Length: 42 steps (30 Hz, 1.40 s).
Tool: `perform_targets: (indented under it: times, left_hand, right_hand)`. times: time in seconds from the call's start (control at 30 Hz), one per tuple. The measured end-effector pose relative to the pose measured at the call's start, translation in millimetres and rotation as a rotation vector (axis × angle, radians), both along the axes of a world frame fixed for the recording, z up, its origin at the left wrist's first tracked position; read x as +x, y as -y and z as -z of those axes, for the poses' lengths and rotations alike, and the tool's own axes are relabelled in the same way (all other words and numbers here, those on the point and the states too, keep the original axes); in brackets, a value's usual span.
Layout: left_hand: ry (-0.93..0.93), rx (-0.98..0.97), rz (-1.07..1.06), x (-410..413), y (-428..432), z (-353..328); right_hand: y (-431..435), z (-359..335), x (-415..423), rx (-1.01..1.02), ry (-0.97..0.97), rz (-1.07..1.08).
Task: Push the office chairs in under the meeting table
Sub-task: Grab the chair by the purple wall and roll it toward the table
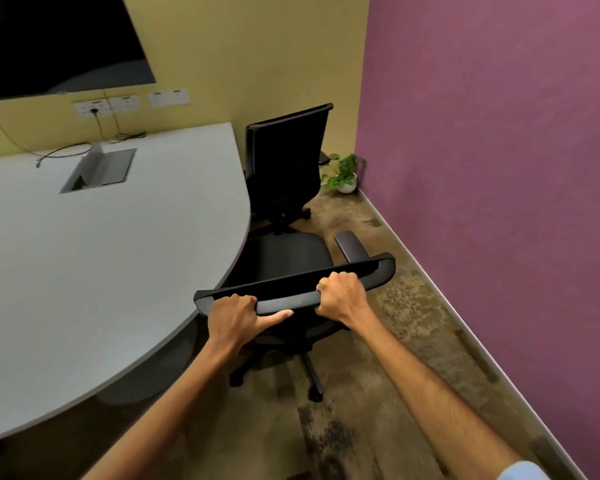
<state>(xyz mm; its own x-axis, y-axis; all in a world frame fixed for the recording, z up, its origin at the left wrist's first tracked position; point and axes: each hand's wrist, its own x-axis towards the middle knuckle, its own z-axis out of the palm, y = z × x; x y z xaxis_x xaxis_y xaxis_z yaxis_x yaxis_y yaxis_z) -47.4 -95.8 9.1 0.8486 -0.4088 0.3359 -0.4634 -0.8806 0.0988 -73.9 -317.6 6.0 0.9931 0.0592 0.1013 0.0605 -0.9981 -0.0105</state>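
black plastic forms the top rail of the near chair (pixel 293 289), and both hands are clamped on it: the left hand (pixel 234 318) wraps the rail toward its left end with the thumb laid along the back face, and the right hand (pixel 340 294) is fisted over it toward the right end. the hands sit apart, with a stretch of bare rail between them. the chair's seat lies just beside the curved edge of the white bench (pixel 101 244), its left side tucked slightly under that edge, while the right armrest (pixel 352 245) and most of the seat stand out in the open. its wheeled base rests on the mottled brown floor (pixel 406 306). a second chair (pixel 284 161) stands farther along the same bench edge, its back upright, close to the yellow wall. between the near chair and the purple wall (pixel 499 168) runs a strip of open floor, narrowing toward the corner where a small potted plant (pixel 343 173) sits.
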Motion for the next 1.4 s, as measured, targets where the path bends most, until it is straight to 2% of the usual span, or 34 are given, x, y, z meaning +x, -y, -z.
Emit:
perform_targets:
  times: [0.33,0.77,0.83,0.9,1.2,1.4]
  left_hand:
    - [-0.033,0.025,-0.243,-31,127,16]
    - [-0.058,0.002,-0.502,-39,237,11]
    - [-0.026,-0.001,-0.574,-37,268,12]
    - [-0.075,-0.028,-0.603,-39,275,11]
    - [-0.015,-0.051,-0.802,-49,360,7]
    - [-0.052,-0.043,-0.911,-27,447,12]
  right_hand:
    - [126,-8,19,-0.048,-0.053,-0.186]
    - [223,-4,64,-0.069,-0.023,-0.432]
    - [251,-2,78,-0.084,-0.065,-0.471]
    - [256,0,81,-0.101,-0.055,-0.484]
    - [323,-10,112,-0.099,-0.004,-0.705]
    - [389,-1,157,-0.127,-0.029,-0.844]
